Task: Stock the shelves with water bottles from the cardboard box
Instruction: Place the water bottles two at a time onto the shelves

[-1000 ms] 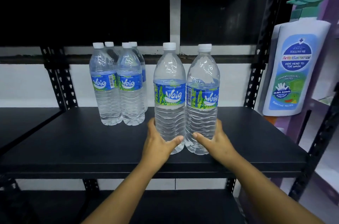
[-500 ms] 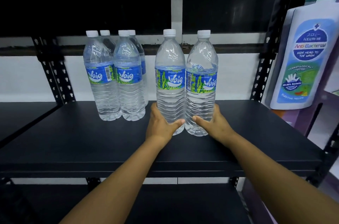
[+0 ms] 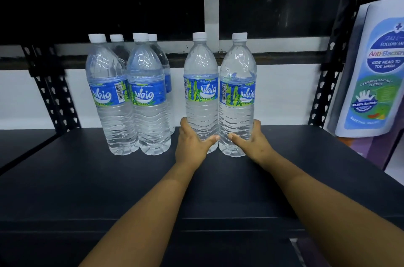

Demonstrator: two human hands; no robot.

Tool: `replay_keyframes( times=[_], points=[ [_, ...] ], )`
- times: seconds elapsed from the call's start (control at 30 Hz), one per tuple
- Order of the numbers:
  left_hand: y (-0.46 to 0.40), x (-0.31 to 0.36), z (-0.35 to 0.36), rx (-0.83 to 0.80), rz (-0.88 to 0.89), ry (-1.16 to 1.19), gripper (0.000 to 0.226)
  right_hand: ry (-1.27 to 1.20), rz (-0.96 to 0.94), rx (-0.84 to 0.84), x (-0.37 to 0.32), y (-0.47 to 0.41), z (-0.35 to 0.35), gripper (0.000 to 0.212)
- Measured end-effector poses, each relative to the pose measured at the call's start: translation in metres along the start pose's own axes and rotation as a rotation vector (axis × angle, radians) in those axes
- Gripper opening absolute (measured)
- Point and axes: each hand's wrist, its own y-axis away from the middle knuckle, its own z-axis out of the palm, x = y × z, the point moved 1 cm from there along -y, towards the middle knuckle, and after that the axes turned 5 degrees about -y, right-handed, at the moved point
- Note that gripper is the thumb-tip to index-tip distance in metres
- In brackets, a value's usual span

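Six clear water bottles stand upright on our black shelf [image 3: 65, 179], white-capped, blue labels reading "Waig". Four form a cluster [image 3: 131, 96] at 11 o'clock; its rear two are mostly hidden. Our left hand [image 3: 192, 146] grips the left bottle [image 3: 201, 91] low down; our right hand [image 3: 253, 144] grips the right bottle [image 3: 237, 94] likewise, the two bottles touching, at 12 o'clock. At 2 o'clock, one large bottle-shaped sign [image 3: 376, 74], cut off at the frame edge: "Anti-Bacteri…", "KIDS HEAD TO TOE WASH", "DERMATOLOGICALLY TESTED".
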Motion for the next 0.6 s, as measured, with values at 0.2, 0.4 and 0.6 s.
replay_keyframes(
  times=[0.2,0.4,0.6],
  points=[
    [-0.021,-0.007,0.010,0.012,-0.002,0.001,0.108,0.022,0.000,-0.018,0.008,-0.021,0.000,0.058],
    [-0.036,-0.008,0.020,0.047,-0.008,-0.021,0.106,0.118,-0.042,0.055,0.013,-0.041,0.005,0.066],
    [-0.044,-0.008,0.029,0.095,-0.020,-0.081,0.107,0.121,-0.049,0.065,0.019,-0.054,0.003,0.060]
  ],
)
